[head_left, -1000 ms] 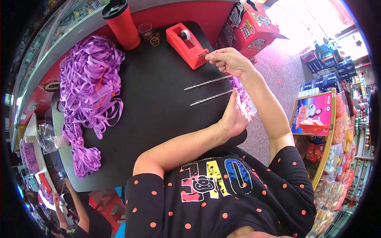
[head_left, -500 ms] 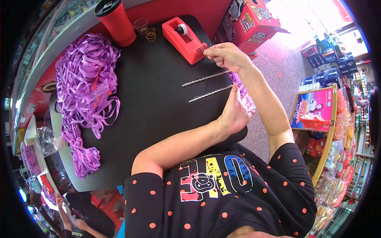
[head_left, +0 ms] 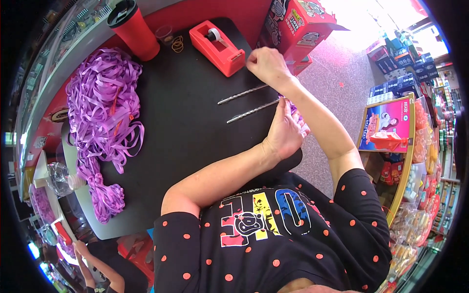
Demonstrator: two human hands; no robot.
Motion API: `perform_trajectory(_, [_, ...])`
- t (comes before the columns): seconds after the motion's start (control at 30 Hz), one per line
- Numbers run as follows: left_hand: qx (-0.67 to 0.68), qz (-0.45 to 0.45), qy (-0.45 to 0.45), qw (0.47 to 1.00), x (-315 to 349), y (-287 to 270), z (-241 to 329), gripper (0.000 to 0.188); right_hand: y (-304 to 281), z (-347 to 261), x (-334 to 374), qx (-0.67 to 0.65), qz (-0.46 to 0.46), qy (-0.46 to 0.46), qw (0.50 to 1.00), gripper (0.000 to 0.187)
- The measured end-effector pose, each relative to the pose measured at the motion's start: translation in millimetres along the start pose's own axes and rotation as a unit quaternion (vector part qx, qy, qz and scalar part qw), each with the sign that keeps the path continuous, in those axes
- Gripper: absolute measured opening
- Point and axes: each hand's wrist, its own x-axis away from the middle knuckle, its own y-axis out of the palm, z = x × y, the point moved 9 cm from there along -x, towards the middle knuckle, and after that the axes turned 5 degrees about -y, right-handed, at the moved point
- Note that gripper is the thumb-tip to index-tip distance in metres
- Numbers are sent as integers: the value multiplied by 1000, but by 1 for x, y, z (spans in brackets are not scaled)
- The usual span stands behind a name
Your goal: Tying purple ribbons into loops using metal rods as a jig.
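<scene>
My left hand [head_left: 284,135] grips purple ribbon [head_left: 296,117] past the right edge of the black table, its thumb up against the lower of two twisted metal rods [head_left: 251,112]. The rods, like long drill bits, lie side by side and point left over the tabletop. Just right of the red tape dispenser [head_left: 217,47], my right hand [head_left: 268,64] is closed with its fingertips pinched. Whatever sits in that pinch is hidden. The right forearm crosses above the rods' right ends and covers part of the ribbon.
A large heap of purple ribbon [head_left: 102,107] covers the left of the black table [head_left: 181,136]. Along the back stand a red tumbler [head_left: 134,34], a small clear cup [head_left: 164,34] and rubber bands [head_left: 177,44]. A red carton [head_left: 300,27] is beyond; shelves line the right.
My right hand has come off the dispenser's cutting end and turned, with its knuckles now up. The left hand keeps its hold by the rods. The whole view has shifted slightly.
</scene>
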Motion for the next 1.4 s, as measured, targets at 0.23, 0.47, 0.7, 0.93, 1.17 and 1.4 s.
perform_trajectory(0.23, [37,65,-16,997,-2,-23,-8,72,-21,46,55,-378,-127,77,914,23])
perform_trajectory(0.47, [-2,82,10,997,-3,-17,0,64,-53,72,130,-367,-177,133,903,22])
perform_trajectory(0.7, [19,84,31,996,-8,-29,-1,76,-46,84,164,-368,-136,157,906,25])
perform_trajectory(0.93, [2,118,32,992,-5,-34,-3,80,-44,88,179,-374,-102,174,905,26])
perform_trajectory(1.17, [-33,152,10,988,-2,-29,-2,66,-30,91,213,-515,-39,303,801,25])
perform_trajectory(1.4, [-41,140,5,989,-4,-33,-4,73,-35,91,219,-515,76,219,825,18])
